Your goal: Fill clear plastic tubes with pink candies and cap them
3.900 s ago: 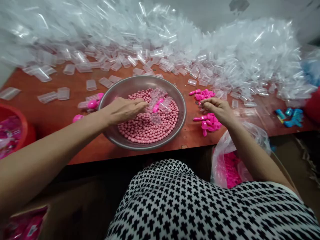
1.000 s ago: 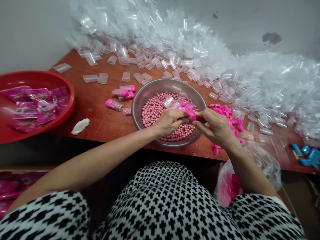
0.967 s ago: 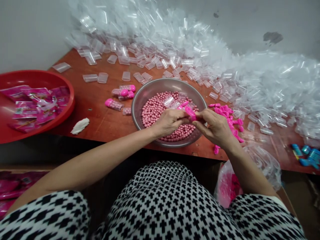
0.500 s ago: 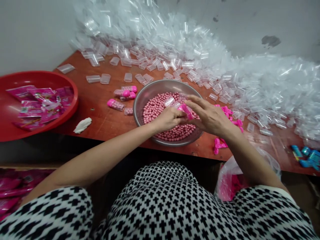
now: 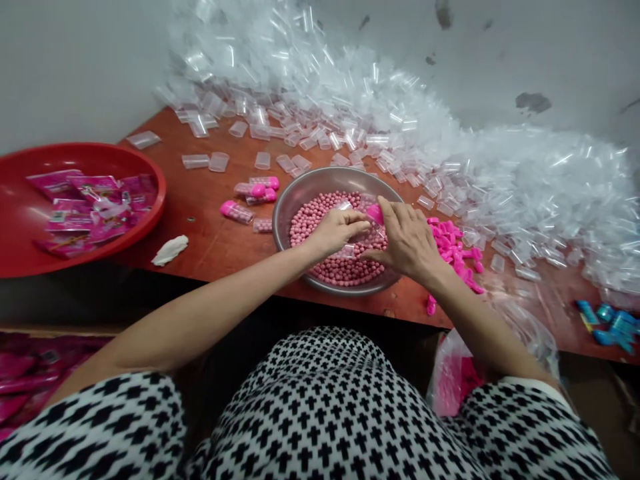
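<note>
My left hand (image 5: pixel 337 232) is closed, pinching a clear plastic tube (image 5: pixel 375 231) that is partly hidden by the fingers. A pink cap (image 5: pixel 375 213) sits at the tube's upper end. My right hand (image 5: pixel 411 241) is beside it, fingers stretched out and thumb apart, with the fingers close against the cap; whether they press on it I cannot tell. Both hands are over a grey metal bowl (image 5: pixel 345 290) of round pink beads (image 5: pixel 313 223), where a few clear tubes also lie. Left of the bowl are several bead-filled tubes with pink caps (image 5: pixel 237 212).
Clear empty tubes (image 5: pixel 310 87) are heaped along the wall. Loose pink caps (image 5: pixel 453 247) lie right of the bowl, blue pieces (image 5: pixel 620 327) farther right. A red basin (image 5: pixel 159 200) holds pink packets (image 5: pixel 95 207). A white lump (image 5: pixel 170 250) lies near the table's front edge.
My right hand has turned more upright against the pink cap, its fingers straighter. The pink piece between my hands now shows as a rounded cap above the tube. The view has shifted slightly.
</note>
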Demonstrator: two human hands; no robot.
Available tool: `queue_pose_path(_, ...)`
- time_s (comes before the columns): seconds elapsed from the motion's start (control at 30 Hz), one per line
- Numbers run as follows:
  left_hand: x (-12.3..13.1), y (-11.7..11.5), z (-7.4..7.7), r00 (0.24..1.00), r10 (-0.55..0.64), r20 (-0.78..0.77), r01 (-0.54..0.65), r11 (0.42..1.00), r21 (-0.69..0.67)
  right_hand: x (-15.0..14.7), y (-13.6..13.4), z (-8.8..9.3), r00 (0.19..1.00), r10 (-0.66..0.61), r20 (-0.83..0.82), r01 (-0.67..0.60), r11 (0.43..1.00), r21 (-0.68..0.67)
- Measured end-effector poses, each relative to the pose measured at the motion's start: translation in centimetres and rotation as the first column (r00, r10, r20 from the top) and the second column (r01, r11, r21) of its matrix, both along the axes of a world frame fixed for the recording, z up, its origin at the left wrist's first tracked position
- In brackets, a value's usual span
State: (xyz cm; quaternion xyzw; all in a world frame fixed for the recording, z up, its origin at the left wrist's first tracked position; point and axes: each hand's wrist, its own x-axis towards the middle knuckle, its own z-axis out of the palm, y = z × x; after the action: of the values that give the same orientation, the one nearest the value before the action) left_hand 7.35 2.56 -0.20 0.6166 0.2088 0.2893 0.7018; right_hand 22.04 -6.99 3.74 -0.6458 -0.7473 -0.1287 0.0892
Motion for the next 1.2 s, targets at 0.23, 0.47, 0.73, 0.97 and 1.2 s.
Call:
queue_pose_path(0.23, 0.0, -0.3, 0.6, 0.999, 0.044, 0.027, -0.042, 0.997, -0.062, -0.7, 1.4, -2.9, 0.985, -0.009, -0.172, 0.040, 0.982, 0.182)
queue_pose_path(0.47, -0.1, -0.2, 0.3, 0.995, 0.074, 0.063, -0.072, 0.997, -0.031, -0.5, 2.2, -4.2, 0.985, 0.020, -0.173, 0.028, 0.962, 0.271)
queue_pose_path(0.73, -2.3, 3.1, 0.8, 0.970, 0.241, 0.023, -0.241, 0.956, 0.166, 0.5, 2.1, -1.7, 0.943, 0.074, -0.323, -0.032, 0.991, 0.132)
queue_pose_path(0.97, -9.1, 8.9, 2.4, 0.758, 0.626, -0.185, -0.341, 0.621, 0.706, 4.1, 0.4, -3.1, 0.870, 0.031, -0.491, 0.058, 0.984, 0.166)
queue_pose_path(1.2, -3.1, 7.4, 1.1, 0.795, 0.371, -0.481, 0.337, 0.389, 0.857, 3.5, 0.2, -4.8, 0.800, 0.060, -0.597, 0.065, 0.980, 0.186)
